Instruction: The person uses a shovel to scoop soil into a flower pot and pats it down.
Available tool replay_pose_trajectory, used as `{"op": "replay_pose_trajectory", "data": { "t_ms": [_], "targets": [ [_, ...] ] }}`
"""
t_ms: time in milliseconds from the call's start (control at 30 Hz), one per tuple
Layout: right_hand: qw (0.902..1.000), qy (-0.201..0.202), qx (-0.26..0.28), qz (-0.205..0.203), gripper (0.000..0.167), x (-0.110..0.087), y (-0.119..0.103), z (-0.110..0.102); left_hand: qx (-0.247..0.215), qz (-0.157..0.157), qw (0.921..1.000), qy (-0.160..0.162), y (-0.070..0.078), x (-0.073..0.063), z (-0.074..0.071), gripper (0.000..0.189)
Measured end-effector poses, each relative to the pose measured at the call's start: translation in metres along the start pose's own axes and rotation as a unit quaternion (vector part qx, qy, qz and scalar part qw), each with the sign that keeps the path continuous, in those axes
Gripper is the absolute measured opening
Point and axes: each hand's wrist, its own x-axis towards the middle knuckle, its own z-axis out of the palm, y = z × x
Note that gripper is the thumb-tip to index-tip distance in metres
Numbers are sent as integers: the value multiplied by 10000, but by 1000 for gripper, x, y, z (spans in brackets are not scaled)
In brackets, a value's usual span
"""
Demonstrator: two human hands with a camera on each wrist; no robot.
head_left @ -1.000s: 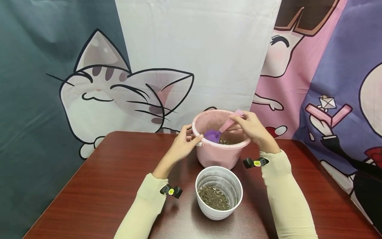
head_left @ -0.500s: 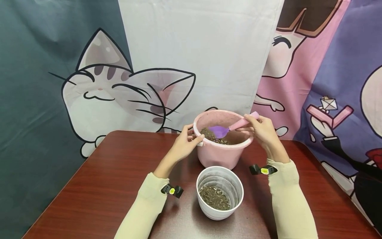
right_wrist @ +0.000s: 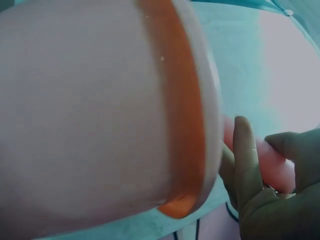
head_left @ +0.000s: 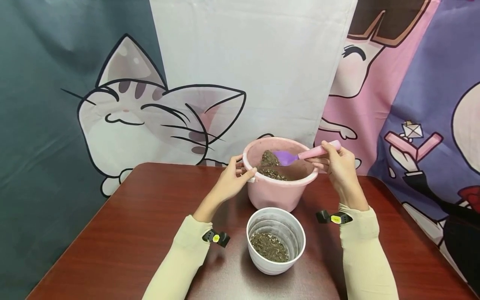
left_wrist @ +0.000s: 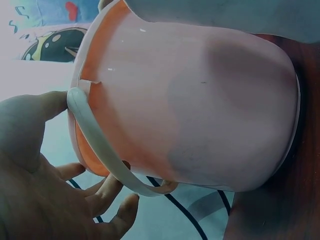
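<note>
A pink bucket with dark soil inside stands towards the back of the table. My left hand grips its left rim, the thumb on the near side; in the left wrist view, fingers also lie by the pale bucket handle. With my right hand I hold a small trowel by its pink handle, near the bucket's right rim. The trowel's purple blade is inside the bucket's mouth, with a clump of soil at its tip. In the right wrist view the bucket wall hides the blade.
A white pot with a layer of soil in the bottom stands in front of the bucket, between my forearms. The reddish-brown table extends to both sides. A printed cloth backdrop hangs behind it.
My right hand has drawn back to the right with the trowel. Its blade has risen from the bucket's left side and now carries soil. The left hand stays at the rim.
</note>
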Motion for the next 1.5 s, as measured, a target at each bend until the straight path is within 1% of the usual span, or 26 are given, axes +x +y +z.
{"op": "replay_pose_trajectory", "data": {
  "t_ms": [100,167,267,333,433,467,533,633,700,733,767,800,833,867,933,967,1033,1067,1100,1133,1233,1367,1433,1500],
  "targets": [
    [10000,48,-25,51,32,2,3,-3,39,22,10000,-7,0,0,0,68],
    [9999,97,92,75,30,4,4,-5,70,53,10000,8,0,1,0,68],
    [9998,42,192,76,32,5,4,-7,-6,-13,10000,32,2,0,0,74],
    [9993,-150,336,70,34,6,3,-9,-112,-142,9998,31,6,-1,-1,80],
    [9975,-543,448,17,39,7,1,-13,-18,-323,9995,6,16,-6,-3,88],
    [9966,-659,494,-14,40,7,0,-15,189,-384,9991,13,20,-8,-4,90],
    [9945,-872,569,-53,42,7,-2,-17,683,-397,9969,-22,31,-14,-7,91],
    [9914,-1190,551,-52,44,5,-6,-19,1467,-381,9883,-157,47,-25,-15,89],
    [9875,-1454,613,39,46,4,-9,-20,1804,-254,9826,-372,56,-34,-21,84],
    [9851,-1573,689,101,46,3,-11,-21,1913,-142,9799,-546,59,-38,-25,81],
    [9821,-1713,760,170,46,2,-13,-21,1979,6,9771,-787,63,-42,-28,77],
    [9789,-1835,854,269,46,1,-15,-22,2049,132,9729,-1063,65,-46,-31,75],
    [9754,-1975,914,344,46,0,-16,-22,2121,217,9670,-1394,68,-50,-34,74],
    [9718,-2128,926,405,47,-1,-17,-23,2210,225,9590,-1763,70,-54,-36,76],
    [9639,-2460,881,504,48,-4,-20,-23,2448,152,9362,-2519,74,-62,-40,81],
    [9597,-2635,809,542,50,-5,-21,-23,2584,102,9237,-2826,75,-65,-40,81],
    [9522,-2933,626,589,51,-7,-23,-23,2918,-35,9006,-3222,77,-71,-40,88],
    [9507,-2975,574,658,50,-8,-24,-23,3063,-55,8919,-3326,78,-72,-39,89],
    [9503,-2975,558,731,49,-10,-25,-23,3158,-23,8869,-3372,78,-73,-37,89],
    [9504,-2949,560,817,46,-11,-25,-23,3241,24,8840,-3369,78,-74,-36,88],
    [9526,-2848,476,956,41,-14,-27,-23,3472,48,8758,-3351,77,-73,-30,96],
    [9507,-2944,291,926,38,-17,-27,-24,3677,83,8646,-3423,75,-72,-22,99],
    [9513,-2925,236,939,35,-18,-27,-25,3702,146,8607,-3491,74,-71,-17,97],
    [9527,-2868,154,991,31,-19,-26,-25,3683,204,8587,-3559,74,-71,-12,94]
  ]
}}
